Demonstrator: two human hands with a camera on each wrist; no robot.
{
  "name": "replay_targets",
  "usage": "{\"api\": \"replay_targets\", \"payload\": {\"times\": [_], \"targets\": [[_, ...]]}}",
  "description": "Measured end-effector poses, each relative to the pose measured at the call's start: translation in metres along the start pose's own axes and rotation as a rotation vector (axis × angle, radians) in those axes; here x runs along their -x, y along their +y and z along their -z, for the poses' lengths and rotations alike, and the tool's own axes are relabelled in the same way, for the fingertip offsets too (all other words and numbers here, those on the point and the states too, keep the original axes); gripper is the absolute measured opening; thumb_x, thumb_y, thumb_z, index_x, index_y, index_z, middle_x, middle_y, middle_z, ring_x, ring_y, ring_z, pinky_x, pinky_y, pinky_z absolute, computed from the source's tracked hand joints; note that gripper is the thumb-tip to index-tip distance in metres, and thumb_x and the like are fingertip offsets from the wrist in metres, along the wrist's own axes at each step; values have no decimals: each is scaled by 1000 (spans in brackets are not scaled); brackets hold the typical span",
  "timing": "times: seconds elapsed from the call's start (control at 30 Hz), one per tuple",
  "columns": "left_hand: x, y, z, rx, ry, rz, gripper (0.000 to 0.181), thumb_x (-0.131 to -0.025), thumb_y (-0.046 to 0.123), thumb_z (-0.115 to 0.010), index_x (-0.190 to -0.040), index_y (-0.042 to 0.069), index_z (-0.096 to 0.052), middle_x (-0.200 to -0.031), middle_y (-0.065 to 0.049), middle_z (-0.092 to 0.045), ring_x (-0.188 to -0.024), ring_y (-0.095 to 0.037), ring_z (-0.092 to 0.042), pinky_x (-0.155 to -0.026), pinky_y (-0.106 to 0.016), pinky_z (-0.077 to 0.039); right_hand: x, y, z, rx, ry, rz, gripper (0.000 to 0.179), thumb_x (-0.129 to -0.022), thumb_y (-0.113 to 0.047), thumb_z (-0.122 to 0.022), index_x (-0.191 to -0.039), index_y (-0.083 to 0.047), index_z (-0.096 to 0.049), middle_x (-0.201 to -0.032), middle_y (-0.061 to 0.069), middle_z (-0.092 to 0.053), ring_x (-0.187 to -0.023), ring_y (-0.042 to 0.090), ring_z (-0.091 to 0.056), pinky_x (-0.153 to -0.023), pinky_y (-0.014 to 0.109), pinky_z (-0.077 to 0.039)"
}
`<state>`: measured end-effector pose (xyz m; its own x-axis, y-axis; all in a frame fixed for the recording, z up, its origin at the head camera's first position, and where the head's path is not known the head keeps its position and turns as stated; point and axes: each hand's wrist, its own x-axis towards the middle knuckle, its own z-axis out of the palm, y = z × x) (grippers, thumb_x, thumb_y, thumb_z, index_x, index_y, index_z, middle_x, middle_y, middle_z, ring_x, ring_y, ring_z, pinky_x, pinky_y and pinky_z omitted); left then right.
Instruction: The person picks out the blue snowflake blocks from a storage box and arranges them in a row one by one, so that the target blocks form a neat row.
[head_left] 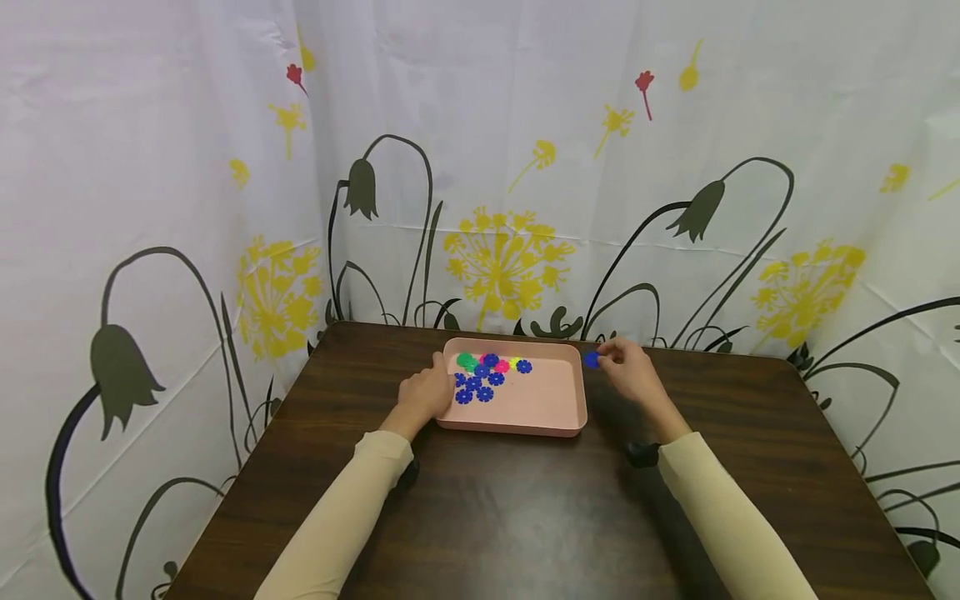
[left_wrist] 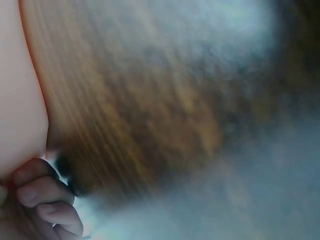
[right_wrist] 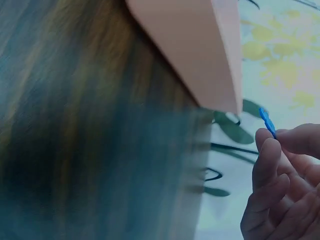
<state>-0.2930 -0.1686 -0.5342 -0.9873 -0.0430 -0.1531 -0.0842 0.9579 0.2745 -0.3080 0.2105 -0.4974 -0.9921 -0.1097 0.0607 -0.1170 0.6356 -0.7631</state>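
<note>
A shallow pink tray (head_left: pixel 536 408) lies on the table with several flower-shaped plastic discs in it, mostly blue ones such as this blue disc (head_left: pixel 524 367), gathered toward its left side. My left hand (head_left: pixel 427 390) grips the tray's left wall, with the other fingers curled below in the left wrist view (left_wrist: pixel 47 197). Just off the tray's right end, my right hand (head_left: pixel 628 367) pinches a single blue notched disc (right_wrist: pixel 267 123) between thumb and index fingertip. The disc is seen nearly edge-on in the right wrist view.
Among the blue discs are green discs (head_left: pixel 466 361), a pink disc (head_left: pixel 502 367) and a yellow disc (head_left: pixel 514 363). The dark wooden table (head_left: pixel 510 500) runs back to a white flower-printed curtain (head_left: pixel 480 125). Dark wrist straps (head_left: pixel 642 454) show below the hands.
</note>
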Motion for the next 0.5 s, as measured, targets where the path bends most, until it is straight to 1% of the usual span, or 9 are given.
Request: {"api": "replay_targets", "payload": {"times": [0.1,0.23,0.4,0.5], "targets": [[0,-1,0,0,-1,1,54,-112,36,-47,-153,4,-32,-108,-20,-74,-90,-36,-71,-94,-57,-56,0,11,-1,-8,-9,-23,21,-107,-13,-62,-121,2,-67,-101,20,-75,-67,17,-66,-65,31,-54],[0,-1,1,-11,2,2,55,-112,36,-47,-154,4,-32,-107,-19,-74,-89,-36,-71,-93,-56,-56,0,22,-5,3,-37,-46,21,-106,-10,-64,-120,4,-68,-95,18,-74,-64,14,-64,-63,29,-53],[0,-1,1,-6,-6,5,56,-113,37,-47,-156,4,-30,-109,-20,-73,-94,-38,-72,-95,-57,-56,3,31,-10,-4,-66,-87,21,-105,-9,-63,-119,5,-69,-94,17,-75,-63,14,-63,-61,29,-52],[-1,-1,1,-4,-18,7,57,-113,38,-46,-156,5,-29,-107,-19,-73,-93,-37,-72,-94,-56,-57,5,35,-12,-18,-74,-112,21,-105,-9,-63,-119,5,-69,-94,18,-75,-63,15,-63,-61,30,-53]]}}
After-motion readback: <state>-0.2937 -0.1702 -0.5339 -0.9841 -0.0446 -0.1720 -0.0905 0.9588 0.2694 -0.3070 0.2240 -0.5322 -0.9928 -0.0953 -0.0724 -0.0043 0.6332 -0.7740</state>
